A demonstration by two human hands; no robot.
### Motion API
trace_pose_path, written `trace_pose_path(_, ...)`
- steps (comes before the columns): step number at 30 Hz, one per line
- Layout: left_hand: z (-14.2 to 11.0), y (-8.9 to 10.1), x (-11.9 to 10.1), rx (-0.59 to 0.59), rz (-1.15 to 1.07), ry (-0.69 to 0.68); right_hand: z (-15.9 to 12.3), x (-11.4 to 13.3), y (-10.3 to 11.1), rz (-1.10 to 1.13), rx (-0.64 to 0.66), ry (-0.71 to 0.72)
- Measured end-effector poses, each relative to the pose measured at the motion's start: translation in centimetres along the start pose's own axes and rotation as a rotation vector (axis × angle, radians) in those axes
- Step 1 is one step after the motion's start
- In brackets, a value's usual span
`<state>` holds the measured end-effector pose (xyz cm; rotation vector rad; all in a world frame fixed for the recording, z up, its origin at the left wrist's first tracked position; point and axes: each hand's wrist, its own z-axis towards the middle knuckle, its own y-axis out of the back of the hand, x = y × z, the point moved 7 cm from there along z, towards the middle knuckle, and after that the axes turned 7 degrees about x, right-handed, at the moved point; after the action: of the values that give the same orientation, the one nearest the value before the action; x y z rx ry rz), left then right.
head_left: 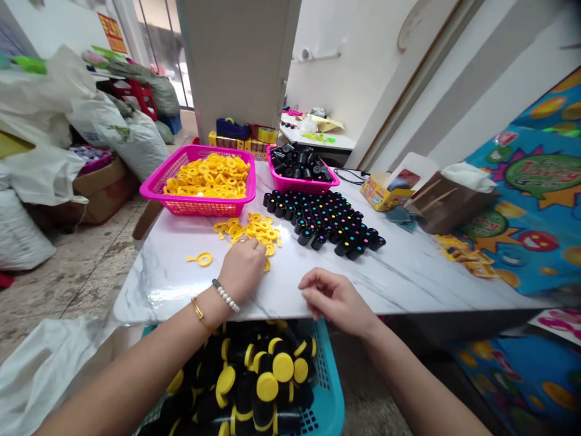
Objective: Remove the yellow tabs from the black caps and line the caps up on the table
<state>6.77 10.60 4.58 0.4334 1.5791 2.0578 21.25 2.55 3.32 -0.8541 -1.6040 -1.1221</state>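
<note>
Rested bare left hand (pixel 245 267) against a small heap of ringed yellow plastic pieces (pixel 255 225) on a white marbled tabletop (pixel 408 281); held bare right hand (pixel 334 300) loosely curled near its front edge. Saw a teal plastic basket (pixel 334 387) of yellow-ended black cylinders (pixel 267 386) below.

On our table (pixel 408 281), a ring basket (pixel 200 208) stands left of a cylinder basket (pixel 295 183). Before them we have a ring pile (pixel 256 227), left, and a cylinder cluster (pixel 324 218), right; a crate (pixel 334 387) sits below.
</note>
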Motion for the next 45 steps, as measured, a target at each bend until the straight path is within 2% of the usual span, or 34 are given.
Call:
trace_pose_path(3, 0.0, 0.4, -0.2, -0.065, 0.001, -0.020, 1.6, 0.3, 2.9, -0.051, -0.254, 0.062)
trace_pose_path(5, 0.0, 0.1, -0.1, -0.055, -0.035, -0.031, 2.1, 0.1, 3.6, -0.111, -0.322, 0.088)
trace_pose_path(9, 0.1, -0.4, 1.1, -0.046, -0.182, -0.009, 2.2, 0.1, 2.1, -0.328, -0.311, 0.172)
trace_pose_path(13, 0.2, -0.1, 2.9, -0.120, -0.445, 0.078, 2.7, 2.1, -0.6, -0.632, -0.337, 0.350)
trace_pose_path(16, 0.2, 0.1, 3.4, -0.123, -0.502, 0.091, 4.1, 3.1, -3.0, -0.851, -0.269, 0.415)
trace_pose_path(20, 0.0, 0.4, 3.6, -0.099, -0.500, 0.086, 4.8, 2.6, -4.9, -1.085, -0.129, 0.403)
trace_pose_path(23, 0.5, 1.1, 3.1, -0.102, -0.481, 0.068, 3.3, 1.9, -4.6, -1.147, -0.115, 0.414)
trace_pose_path(26, 2.5, 1.5, 1.1, -0.089, -0.439, 0.025, 1.8, 1.3, -3.3, -1.162, -0.146, 0.368)
trace_pose_path(29, 5.6, 0.4, -1.4, -0.016, -0.423, 0.017, 0.8, 1.3, -2.5, -1.224, -0.146, 0.313)
trace_pose_path(32, 8.3, -1.7, -3.5, 0.063, -0.395, 0.030, -0.1, 1.7, -2.8, -1.349, -0.057, 0.317)
trace_pose_path(35, 9.5, -2.7, -4.6, 0.059, -0.362, 0.026, -1.5, 2.0, -3.2, -1.386, 0.034, 0.338)
trace_pose_path(37, 9.2, -2.7, -4.9, 0.048, -0.360, -0.004, -2.6, 2.0, -3.3, -1.374, 0.060, 0.362)
trace_pose_path(40, 7.5, -2.1, -5.3, 0.073, -0.375, -0.118, -4.1, 1.6, -3.3, -1.360, 0.064, 0.432)
trace_pose_path(43, 5.0, -1.8, -5.2, 0.183, -0.426, -0.192, -5.2, 1.1, -3.3, -1.275, 0.035, 0.501)
trace_pose_path(45, 3.7, -2.0, -4.8, 0.247, -0.481, -0.193, -5.3, 1.0, -3.0, -1.103, 0.039, 0.529)
